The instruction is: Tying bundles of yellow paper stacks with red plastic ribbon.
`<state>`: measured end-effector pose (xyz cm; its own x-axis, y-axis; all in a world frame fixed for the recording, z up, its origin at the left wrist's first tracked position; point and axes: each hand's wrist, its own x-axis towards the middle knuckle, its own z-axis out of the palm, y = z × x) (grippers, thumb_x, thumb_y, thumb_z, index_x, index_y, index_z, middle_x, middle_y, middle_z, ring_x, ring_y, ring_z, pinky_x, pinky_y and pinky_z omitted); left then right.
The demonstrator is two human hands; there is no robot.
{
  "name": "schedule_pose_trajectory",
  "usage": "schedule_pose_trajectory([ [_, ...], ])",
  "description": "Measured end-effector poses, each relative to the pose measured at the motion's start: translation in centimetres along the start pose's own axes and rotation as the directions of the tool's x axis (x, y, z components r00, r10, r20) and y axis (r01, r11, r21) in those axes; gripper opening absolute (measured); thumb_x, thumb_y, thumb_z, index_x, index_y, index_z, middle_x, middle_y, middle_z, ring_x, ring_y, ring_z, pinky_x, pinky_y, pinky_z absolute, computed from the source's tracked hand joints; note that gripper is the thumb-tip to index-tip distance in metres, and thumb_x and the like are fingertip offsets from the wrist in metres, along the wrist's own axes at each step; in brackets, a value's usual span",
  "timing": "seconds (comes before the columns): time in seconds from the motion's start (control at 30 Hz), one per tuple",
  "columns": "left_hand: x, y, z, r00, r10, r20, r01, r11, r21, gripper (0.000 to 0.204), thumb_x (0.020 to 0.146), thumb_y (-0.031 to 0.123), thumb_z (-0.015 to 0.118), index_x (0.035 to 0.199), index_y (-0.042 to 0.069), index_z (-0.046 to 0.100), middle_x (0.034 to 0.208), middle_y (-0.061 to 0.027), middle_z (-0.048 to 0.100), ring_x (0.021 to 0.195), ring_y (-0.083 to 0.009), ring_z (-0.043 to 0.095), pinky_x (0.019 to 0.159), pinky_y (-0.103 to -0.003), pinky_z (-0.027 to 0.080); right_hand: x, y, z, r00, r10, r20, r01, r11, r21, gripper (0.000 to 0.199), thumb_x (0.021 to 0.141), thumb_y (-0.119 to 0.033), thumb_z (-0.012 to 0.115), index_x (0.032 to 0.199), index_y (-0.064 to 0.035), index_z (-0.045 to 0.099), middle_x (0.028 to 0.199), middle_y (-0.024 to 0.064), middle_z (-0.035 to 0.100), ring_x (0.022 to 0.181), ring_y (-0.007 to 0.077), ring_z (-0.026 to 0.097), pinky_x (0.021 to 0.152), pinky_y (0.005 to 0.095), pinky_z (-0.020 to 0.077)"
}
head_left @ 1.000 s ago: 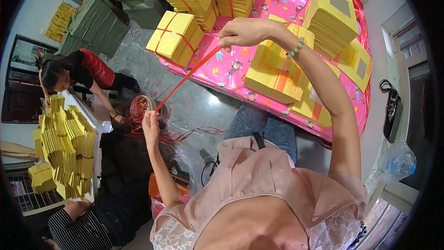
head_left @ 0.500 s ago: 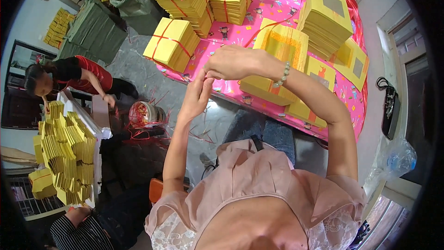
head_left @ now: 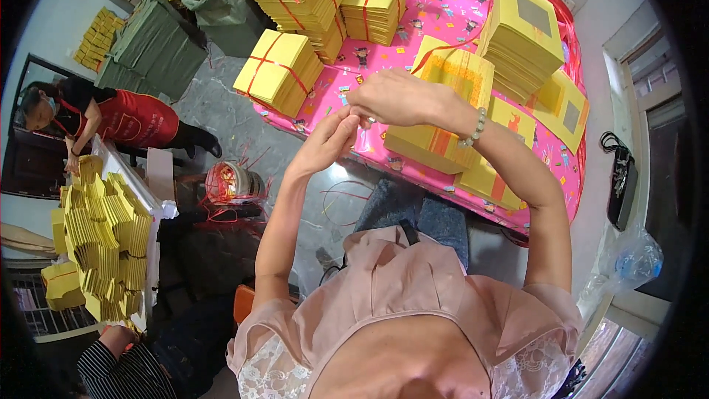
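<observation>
1. Yellow paper stack (head_left: 428, 154) on the pink-covered counter (head_left: 436, 7), partly hidden behind the right hand (head_left: 402, 100); probably heavy as a block, its sheets bendable and apt to slide; best held low, on opposite sides.
2. Its long axis seems to run away from the body, slanting slightly rightward.
3. Left hand (head_left: 321, 145) meets right at curled fingertips; cannot tell whether they pinch anything.

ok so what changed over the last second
The left hand rose rightward to meet the right hand, which dipped; the red ribbon no longer visibly stretches between them. The co-worker pulled away from the bucket. The tied yellow stacks stayed on the pink table.
</observation>
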<state>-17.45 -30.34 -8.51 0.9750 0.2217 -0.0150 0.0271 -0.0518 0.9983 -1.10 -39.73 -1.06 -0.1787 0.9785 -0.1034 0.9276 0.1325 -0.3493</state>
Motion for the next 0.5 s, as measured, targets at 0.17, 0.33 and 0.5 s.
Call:
schedule_pose_trajectory([
  [0.17, 0.2, 1.1, -0.1, 0.994, -0.005, -0.108, -0.001, 0.998, -0.061, 0.029, 0.097, 0.029, 0.039, 0.091, 0.006, 0.056, 0.054, 0.0084, 0.034, 0.046, -0.0019, 0.029, 0.043, -0.019, 0.021, -1.4, 2.2, -1.3, 0.963, 0.011, -0.269, 0.015, 0.996, 0.092, 0.026, 0.090, -0.027, 0.048, 0.084, -0.0027, 0.056, 0.077, 0.0166, 0.059, 0.074, 0.0334, 0.058, 0.065, 0.0415, 0.0446],
  [0.33, 1.9, 0.9, 1.1, 0.935, 0.108, -0.337, -0.141, 0.987, -0.075, 0.029, 0.097, 0.028, 0.039, 0.090, 0.006, 0.056, 0.053, 0.0076, 0.034, 0.045, -0.0018, 0.030, 0.041, -0.019, 0.022, -0.5, 4.0, 0.4, 0.779, 0.052, -0.624, 0.152, 0.951, 0.269, 0.027, 0.091, -0.025, 0.050, 0.092, -0.0010, 0.062, 0.081, 0.0124, 0.058, 0.074, 0.0254, 0.059, 0.067, 0.0344, 0.0456],
  [0.5, 4.8, 0.9, 3.1, 0.819, 0.256, -0.514, -0.289, 0.957, 0.017, 0.028, 0.098, 0.024, 0.036, 0.098, 0.003, 0.054, 0.053, 0.0054, 0.038, 0.045, -0.0035, 0.035, 0.042, -0.021, 0.027, 2.2, 2.1, 3.0, 0.631, 0.364, -0.685, 0.287, 0.711, 0.642, 0.029, 0.093, -0.025, 0.049, 0.099, -0.0002, 0.064, 0.082, 0.0054, 0.059, 0.071, 0.0131, 0.057, 0.068, 0.0278, 0.0465],
])
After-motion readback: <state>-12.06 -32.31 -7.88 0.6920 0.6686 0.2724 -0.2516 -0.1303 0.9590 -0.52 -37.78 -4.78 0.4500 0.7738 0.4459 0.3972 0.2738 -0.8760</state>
